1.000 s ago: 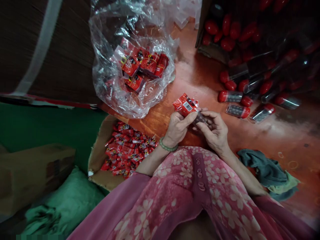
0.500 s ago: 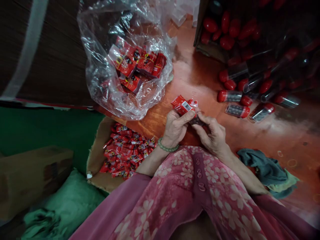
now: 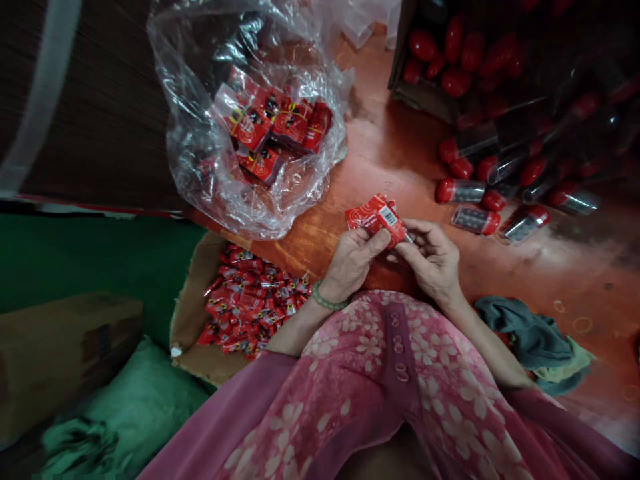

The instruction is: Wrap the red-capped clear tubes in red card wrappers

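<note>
My left hand point(image 3: 353, 260), with a green bead bracelet at its wrist, is closed on red printed plastic wrappers point(image 3: 373, 217), thumb on top. The uppermost one shows a white barcode. My right hand point(image 3: 433, 257) is closed at the wrapper's right end, thumb and fingers pinched. A small clear tube point(image 3: 409, 237) peeks out there, mostly hidden by the fingers and the wrapper. To the right lie red-capped clear tubes with dark beads point(image 3: 475, 219). An open clear bag point(image 3: 300, 200) at the upper left holds stacks of red wrappers point(image 3: 290, 123).
Left of my lap, below the red tabletop point(image 3: 370, 147), a cardboard box point(image 3: 193, 320) holds many red-wrapped pieces point(image 3: 255, 300). A dark grey cloth point(image 3: 525, 330) lies at the right. At the upper right, a pile of red-capped tubes spills from a box point(image 3: 425, 100).
The barcoded wrapper has shifted right and now covers the dark-beaded tube that showed between my fingers. My right hand has moved slightly right, its thumb raised to the wrapper's end.
</note>
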A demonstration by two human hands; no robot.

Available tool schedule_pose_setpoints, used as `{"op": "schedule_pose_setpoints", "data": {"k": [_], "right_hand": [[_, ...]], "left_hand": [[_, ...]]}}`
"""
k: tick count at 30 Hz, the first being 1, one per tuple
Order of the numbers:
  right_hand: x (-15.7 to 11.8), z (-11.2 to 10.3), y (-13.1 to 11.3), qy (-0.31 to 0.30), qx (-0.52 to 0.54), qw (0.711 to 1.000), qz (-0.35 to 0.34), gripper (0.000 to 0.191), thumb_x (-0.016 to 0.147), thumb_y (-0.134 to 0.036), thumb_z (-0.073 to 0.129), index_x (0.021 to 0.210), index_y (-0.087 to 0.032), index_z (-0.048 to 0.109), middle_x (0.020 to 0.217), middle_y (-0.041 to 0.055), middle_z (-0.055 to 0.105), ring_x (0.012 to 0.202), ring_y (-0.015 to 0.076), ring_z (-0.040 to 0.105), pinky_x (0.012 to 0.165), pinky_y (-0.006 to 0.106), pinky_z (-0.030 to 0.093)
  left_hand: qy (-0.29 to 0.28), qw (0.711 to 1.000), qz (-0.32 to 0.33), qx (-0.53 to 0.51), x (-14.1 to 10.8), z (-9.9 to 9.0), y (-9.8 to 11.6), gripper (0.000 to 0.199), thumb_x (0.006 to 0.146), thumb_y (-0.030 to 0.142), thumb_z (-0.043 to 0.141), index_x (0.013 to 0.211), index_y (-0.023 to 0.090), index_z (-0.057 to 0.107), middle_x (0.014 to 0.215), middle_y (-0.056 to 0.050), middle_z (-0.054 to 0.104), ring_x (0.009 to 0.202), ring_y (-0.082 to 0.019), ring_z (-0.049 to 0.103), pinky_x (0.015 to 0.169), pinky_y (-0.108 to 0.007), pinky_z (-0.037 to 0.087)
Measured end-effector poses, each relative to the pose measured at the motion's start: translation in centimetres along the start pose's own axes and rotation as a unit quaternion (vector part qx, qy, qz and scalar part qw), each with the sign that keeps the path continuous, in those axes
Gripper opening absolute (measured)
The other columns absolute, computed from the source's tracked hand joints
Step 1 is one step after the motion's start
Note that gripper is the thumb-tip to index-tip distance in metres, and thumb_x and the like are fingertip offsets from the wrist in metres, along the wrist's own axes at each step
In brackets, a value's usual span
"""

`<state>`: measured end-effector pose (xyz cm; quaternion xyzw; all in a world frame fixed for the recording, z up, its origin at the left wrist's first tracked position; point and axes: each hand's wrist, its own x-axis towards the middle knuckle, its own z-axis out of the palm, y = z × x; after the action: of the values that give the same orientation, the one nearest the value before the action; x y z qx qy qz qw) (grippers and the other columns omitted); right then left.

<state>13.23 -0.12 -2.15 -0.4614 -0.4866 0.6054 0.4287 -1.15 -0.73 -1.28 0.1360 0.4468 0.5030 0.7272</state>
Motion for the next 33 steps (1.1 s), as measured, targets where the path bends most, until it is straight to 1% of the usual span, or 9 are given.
{"op": "schedule_pose_setpoints", "data": {"k": [6, 12, 15, 19, 23, 25, 27, 29, 33], "right_hand": [[0.2, 0.5, 0.1, 0.014, 0.035, 0.999, 0.012, 0.034, 0.081, -0.046, 0.081, 0.105, -0.028, 0.067, 0.084, -0.0040, 0.074, 0.062, 0.0105, 0.068, 0.057, 0.024, 0.062], [-0.1, 0.6, 1.7, 0.084, -0.056, 0.993, -0.065, 0.028, 0.079, -0.042, 0.083, 0.098, -0.027, 0.068, 0.095, -0.0006, 0.077, 0.075, 0.0147, 0.072, 0.070, 0.029, 0.061], [0.0, 0.4, 2.2, 0.082, -0.095, 0.987, -0.103, 0.028, 0.079, -0.040, 0.084, 0.096, -0.026, 0.066, 0.094, -0.0013, 0.077, 0.071, 0.0125, 0.069, 0.068, 0.027, 0.059], [0.1, 0.2, 1.9, 0.070, -0.148, 0.978, -0.130, 0.027, 0.081, -0.038, 0.082, 0.089, -0.023, 0.061, 0.077, -0.0058, 0.069, 0.056, 0.0078, 0.057, 0.055, 0.022, 0.050], [0.2, -0.3, 0.9, 0.037, -0.254, 0.946, -0.200, 0.033, 0.090, -0.031, 0.075, 0.068, -0.021, 0.051, 0.057, -0.0089, 0.051, 0.046, 0.0055, 0.042, 0.047, 0.019, 0.038], [0.3, -0.6, 0.4, 0.033, -0.284, 0.931, -0.228, 0.028, 0.091, -0.032, 0.074, 0.072, -0.021, 0.055, 0.061, -0.0068, 0.057, 0.050, 0.0074, 0.049, 0.051, 0.021, 0.043], [0.4, -0.9, 0.0, 0.038, -0.301, 0.919, -0.251, 0.020, 0.088, -0.035, 0.077, 0.090, -0.022, 0.063, 0.078, -0.0009, 0.070, 0.065, 0.0131, 0.064, 0.061, 0.026, 0.053], [0.5, -1.0, -0.1, 0.027, -0.309, 0.909, -0.278, 0.028, 0.086, -0.035, 0.080, 0.105, -0.022, 0.064, 0.096, 0.0050, 0.075, 0.082, 0.0190, 0.071, 0.071, 0.032, 0.058], [0.5, -0.8, 0.1, 0.015, -0.294, 0.905, -0.307, 0.018, 0.088, -0.024, 0.076, 0.101, -0.023, 0.064, 0.092, 0.0037, 0.074, 0.087, 0.0195, 0.072, 0.077, 0.033, 0.060]], "left_hand": [[0.006, 1.000, 0.003, -0.021, -0.3, 0.6, -0.2, 0.048, 0.067, 0.059, 0.087, 0.079, 0.015, 0.072, 0.079, -0.004, 0.075, 0.082, -0.019, 0.072, 0.076, -0.029, 0.056], [-0.013, 0.999, -0.005, -0.040, -0.2, 1.1, -0.3, 0.042, 0.070, 0.052, 0.087, 0.083, 0.015, 0.075, 0.090, -0.006, 0.078, 0.105, -0.024, 0.073, 0.095, -0.033, 0.056], [-0.017, 0.999, -0.013, -0.050, -0.1, 1.1, -0.1, 0.041, 0.070, 0.051, 0.088, 0.085, 0.015, 0.076, 0.095, -0.007, 0.080, 0.112, -0.025, 0.072, 0.103, -0.035, 0.054], [-0.025, 0.997, -0.023, -0.070, -0.2, 1.0, 0.2, 0.038, 0.071, 0.048, 0.088, 0.087, 0.015, 0.077, 0.099, -0.008, 0.081, 0.118, -0.027, 0.071, 0.109, -0.038, 0.051], [-0.034, 0.997, -0.030, -0.068, -0.2, 0.9, 0.4, 0.040, 0.072, 0.050, 0.087, 0.088, 0.015, 0.078, 0.103, -0.010, 0.081, 0.123, -0.030, 0.069, 0.110, -0.040, 0.051], [-0.034, 0.997, -0.030, -0.065, -0.2, 0.8, 0.4, 0.040, 0.072, 0.051, 0.087, 0.088, 0.015, 0.078, 0.105, -0.010, 0.080, 0.125, -0.030, 0.068, 0.110, -0.041, 0.052], [-0.025, 0.997, -0.024, -0.064, -0.2, 0.8, 0.4, 0.039, 0.072, 0.050, 0.087, 0.088, 0.016, 0.078, 0.107, -0.010, 0.080, 0.126, -0.030, 0.067, 0.111, -0.040, 0.051], [-0.017, 0.998, -0.014, -0.060, -0.2, 0.7, 0.3, 0.038, 0.071, 0.049, 0.088, 0.088, 0.016, 0.078, 0.109, -0.009, 0.080, 0.127, -0.029, 0.066, 0.112, -0.040, 0.050], [-0.017, 0.998, -0.018, -0.058, -0.5, 0.8, 0.1, 0.039, 0.070, 0.048, 0.088, 0.090, 0.016, 0.077, 0.109, -0.008, 0.080, 0.128, -0.029, 0.065, 0.112, -0.040, 0.050]]}}
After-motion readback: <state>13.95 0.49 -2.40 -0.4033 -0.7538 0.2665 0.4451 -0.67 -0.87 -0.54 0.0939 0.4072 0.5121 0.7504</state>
